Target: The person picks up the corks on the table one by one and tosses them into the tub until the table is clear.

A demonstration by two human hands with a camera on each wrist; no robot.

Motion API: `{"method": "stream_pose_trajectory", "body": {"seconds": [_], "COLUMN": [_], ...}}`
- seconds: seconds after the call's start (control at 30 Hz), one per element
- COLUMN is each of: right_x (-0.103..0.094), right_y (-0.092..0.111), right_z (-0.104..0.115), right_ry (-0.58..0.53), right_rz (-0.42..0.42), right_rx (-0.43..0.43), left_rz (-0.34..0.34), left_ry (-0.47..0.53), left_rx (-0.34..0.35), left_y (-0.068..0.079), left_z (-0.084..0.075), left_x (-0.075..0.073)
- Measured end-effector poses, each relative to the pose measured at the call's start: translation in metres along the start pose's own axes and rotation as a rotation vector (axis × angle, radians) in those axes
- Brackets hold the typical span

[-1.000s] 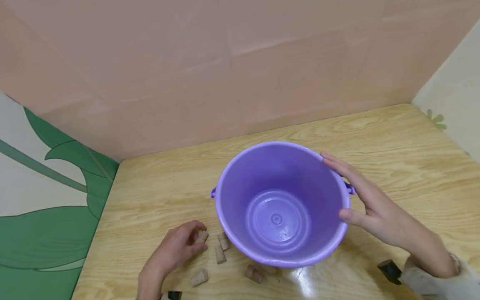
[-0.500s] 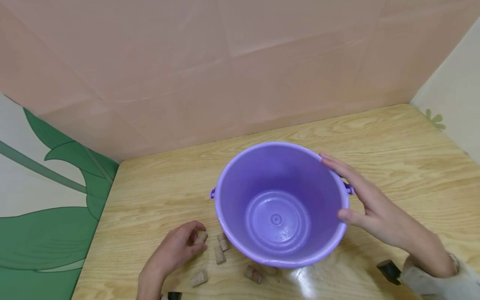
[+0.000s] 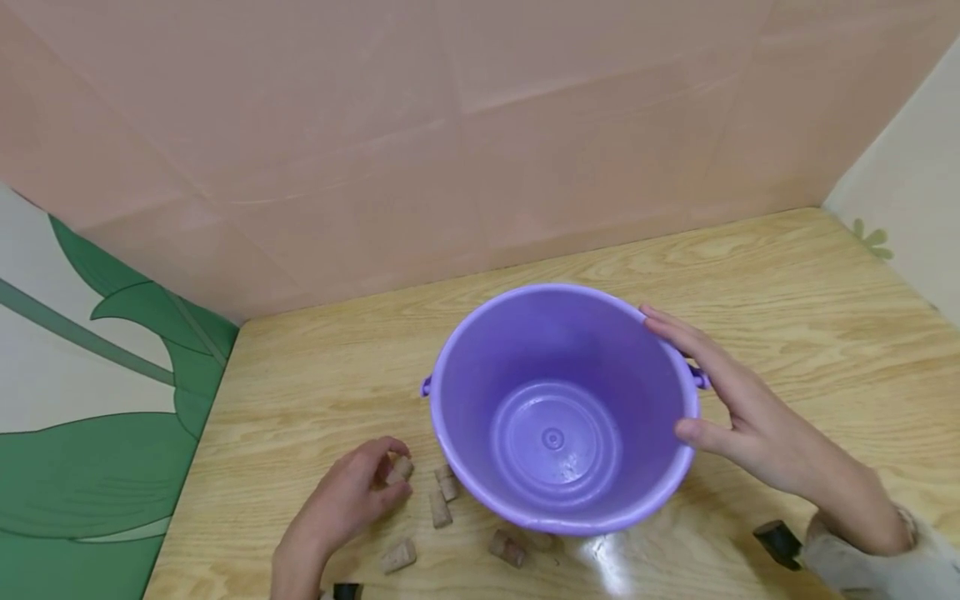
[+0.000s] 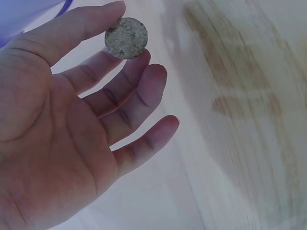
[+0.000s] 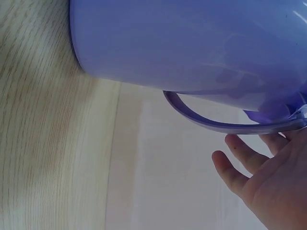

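Between thumb and fingertips, my left hand (image 3: pixel 341 504) pinches a cork (image 3: pixel 401 468) to the left of the bucket. In the left wrist view the round end of this cork (image 4: pixel 126 38) faces the camera. My right hand (image 3: pixel 757 421) rests on the right rim of a purple plastic bucket (image 3: pixel 558 333), thumb and index fingertip at the rim, spread wide apart. The right wrist view shows other fingers (image 5: pixel 240 163) loosely bent outside the bucket, beside its hanging handle (image 5: pixel 211 122). Nothing lies on the bucket's visible floor.
Several loose corks lie on the wooden table: one cork (image 3: pixel 399 556) in front of the left hand, another cork (image 3: pixel 440 508) by the bucket, one more cork (image 3: pixel 507 548) before it. A pinkish wall covering (image 3: pixel 450 167) stands behind the table (image 3: pixel 315 375).
My left hand and its pinched cork have shifted very slightly left. The right hand and the bucket stay practically where they were.
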State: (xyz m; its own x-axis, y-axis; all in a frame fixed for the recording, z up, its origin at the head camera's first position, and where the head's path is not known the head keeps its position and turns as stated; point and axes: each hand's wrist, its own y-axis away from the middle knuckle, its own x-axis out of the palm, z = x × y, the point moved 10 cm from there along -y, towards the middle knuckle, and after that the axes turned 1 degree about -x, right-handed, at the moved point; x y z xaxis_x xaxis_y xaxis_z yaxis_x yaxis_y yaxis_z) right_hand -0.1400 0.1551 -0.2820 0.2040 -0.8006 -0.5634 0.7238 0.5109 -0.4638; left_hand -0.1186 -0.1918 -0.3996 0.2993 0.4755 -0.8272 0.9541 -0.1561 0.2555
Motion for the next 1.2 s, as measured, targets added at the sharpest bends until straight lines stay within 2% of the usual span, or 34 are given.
{"method": "stream_pose_trajectory", "body": {"seconds": [0.53, 0.8, 0.97, 1.07, 1.2], "right_x": [-0.001, -0.001, -0.001, -0.001, 0.0], "right_y": [-0.001, -0.002, -0.001, -0.001, 0.0], "right_z": [0.0, 0.001, 0.001, 0.001, 0.0], "right_ry": [-0.009, 0.012, 0.018, 0.019, 0.015], "right_rz": [-0.007, -0.012, -0.012, -0.012, -0.013], "right_rx": [-0.005, -0.012, -0.005, -0.005, -0.009], "left_rz": [-0.066, -0.172, -0.29, -0.323, -0.333], "left_ry": [0.022, 0.022, 0.003, 0.002, 0.017], "left_rx": [-0.016, -0.027, 0.057, 0.068, 0.049], "left_y": [0.001, 0.003, 0.008, 0.01, 0.011], "left_z": [-0.007, -0.01, -0.018, -0.021, -0.02], "left_x": [-0.011, -0.025, -0.036, -0.04, -0.041]}}
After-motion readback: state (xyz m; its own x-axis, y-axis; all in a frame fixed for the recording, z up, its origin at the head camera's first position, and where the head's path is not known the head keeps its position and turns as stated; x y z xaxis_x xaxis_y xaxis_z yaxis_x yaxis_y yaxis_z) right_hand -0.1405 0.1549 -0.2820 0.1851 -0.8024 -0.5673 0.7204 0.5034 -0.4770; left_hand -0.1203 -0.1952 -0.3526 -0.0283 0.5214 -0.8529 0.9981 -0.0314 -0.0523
